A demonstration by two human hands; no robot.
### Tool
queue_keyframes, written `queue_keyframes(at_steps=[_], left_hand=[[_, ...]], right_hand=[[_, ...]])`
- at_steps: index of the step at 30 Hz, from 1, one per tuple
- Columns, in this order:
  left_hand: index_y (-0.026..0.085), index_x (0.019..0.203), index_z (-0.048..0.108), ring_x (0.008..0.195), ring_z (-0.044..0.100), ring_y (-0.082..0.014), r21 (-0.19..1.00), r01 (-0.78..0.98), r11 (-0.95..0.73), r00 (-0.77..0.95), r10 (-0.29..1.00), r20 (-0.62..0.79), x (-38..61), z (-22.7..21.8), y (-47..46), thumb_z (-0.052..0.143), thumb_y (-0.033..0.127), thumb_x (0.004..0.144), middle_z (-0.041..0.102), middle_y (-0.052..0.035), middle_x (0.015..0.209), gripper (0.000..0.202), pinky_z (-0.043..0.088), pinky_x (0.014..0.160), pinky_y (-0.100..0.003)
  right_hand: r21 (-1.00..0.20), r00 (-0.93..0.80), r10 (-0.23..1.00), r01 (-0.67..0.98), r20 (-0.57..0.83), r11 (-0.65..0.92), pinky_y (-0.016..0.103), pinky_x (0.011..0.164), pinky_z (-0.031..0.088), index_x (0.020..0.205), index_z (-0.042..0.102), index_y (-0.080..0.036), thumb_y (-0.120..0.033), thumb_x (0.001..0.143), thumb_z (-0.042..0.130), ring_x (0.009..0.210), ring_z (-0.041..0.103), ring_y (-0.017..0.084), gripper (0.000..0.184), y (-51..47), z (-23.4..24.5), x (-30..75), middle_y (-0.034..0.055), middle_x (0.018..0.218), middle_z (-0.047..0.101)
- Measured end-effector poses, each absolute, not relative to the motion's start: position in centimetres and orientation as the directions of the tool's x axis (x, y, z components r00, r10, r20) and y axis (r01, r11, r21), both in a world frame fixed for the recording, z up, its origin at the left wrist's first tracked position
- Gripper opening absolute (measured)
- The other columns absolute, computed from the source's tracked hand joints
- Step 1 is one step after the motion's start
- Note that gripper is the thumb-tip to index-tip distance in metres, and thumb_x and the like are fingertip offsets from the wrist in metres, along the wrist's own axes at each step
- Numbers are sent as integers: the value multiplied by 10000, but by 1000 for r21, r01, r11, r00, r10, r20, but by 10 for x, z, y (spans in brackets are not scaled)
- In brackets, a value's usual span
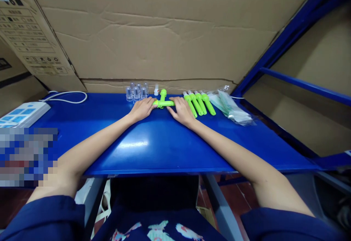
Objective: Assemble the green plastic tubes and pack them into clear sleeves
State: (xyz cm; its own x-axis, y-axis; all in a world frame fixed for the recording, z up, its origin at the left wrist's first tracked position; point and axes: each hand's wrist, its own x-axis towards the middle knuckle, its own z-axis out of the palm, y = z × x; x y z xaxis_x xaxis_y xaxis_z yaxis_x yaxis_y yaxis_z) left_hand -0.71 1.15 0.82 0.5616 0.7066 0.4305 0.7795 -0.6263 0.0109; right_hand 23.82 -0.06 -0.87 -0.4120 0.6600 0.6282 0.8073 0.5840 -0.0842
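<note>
My left hand [143, 108] and my right hand [182, 110] grip opposite ends of a bright green plastic handle [165, 103], which lies level just above the blue table. Fingers of both hands are closed on its ends. Directly behind it rests another green handle piece [163, 93], pointing away from me. A small white fitting [156, 90] stands to its left. Several clear plastic caps [136, 94] are grouped beyond my left hand. Several green handles with pale tips [202, 103] lie in a row to the right of my right hand.
Clear plastic bags [233, 107] lie at the table's right. A power strip [26, 113] with a white cable [68, 96] is at the left. Cardboard [164, 33] walls the back, and a blue metal frame [276, 40] rises on the right.
</note>
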Motion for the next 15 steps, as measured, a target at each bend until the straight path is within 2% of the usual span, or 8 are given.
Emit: queue_keyframes(at_steps=[5,10,15], left_hand=[[181,1308,599,1116,707,-293,89,766,-637,558,727,399,-10,10,9,315,447,1061,713,-118,1273,461,552,827,-366],[178,1393,550,1046,730,-325,122,789,-602,520,761,388,-12,16,4,463,612,983,749,-121,1203,602,533,772,-362],[216,1345,591,1117,705,-308,126,760,-637,546,732,407,-12,17,3,581,704,887,706,-79,1296,670,521,789,-329]], right_hand=[[-109,-478,626,735,616,669,474,925,505,1287,587,-129,-390,1005,510,1055,633,335,392,0,-9,242,183,1191,688],[-96,-546,635,713,547,695,375,825,538,1248,632,-168,-420,1027,504,984,685,283,359,-4,-9,243,130,1105,723],[-111,-547,669,727,503,678,327,761,529,1269,656,-169,-431,1040,487,906,714,256,387,-8,-8,241,113,1100,735]])
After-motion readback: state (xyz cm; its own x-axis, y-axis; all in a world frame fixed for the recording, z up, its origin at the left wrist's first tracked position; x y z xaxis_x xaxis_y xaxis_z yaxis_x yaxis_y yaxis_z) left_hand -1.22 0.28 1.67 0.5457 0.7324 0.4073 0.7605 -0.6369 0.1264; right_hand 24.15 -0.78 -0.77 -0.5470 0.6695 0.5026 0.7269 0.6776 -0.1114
